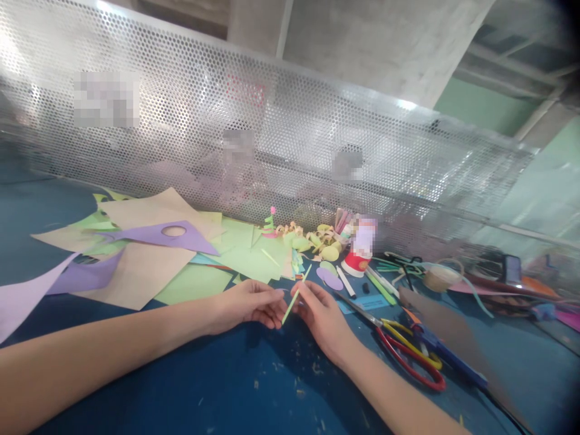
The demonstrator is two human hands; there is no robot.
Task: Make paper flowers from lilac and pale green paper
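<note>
A thin light-green paper strip [291, 308] slants upward between my two hands, above the blue table. My right hand [322, 314] pinches it between thumb and fingers near its middle. Close by on the left, my left hand [258, 305] has its thumb pressed toward its curled fingers, beside the strip's lower end. What those fingers hold, if anything, is hard to see. Just beyond my right hand lie a purple paper oval [330, 278] and a white marker [346, 282]. Scissors with red and yellow handles [410, 353] rest right of my right wrist.
Green, beige and purple paper sheets [136, 272] pile up at left. Curled paper pieces [317, 240] and a red-and-white container [357, 264] stand farther back. A blue glue gun [446, 353] with a cable lies at right. A perforated metal screen [290, 139] bounds the table's back.
</note>
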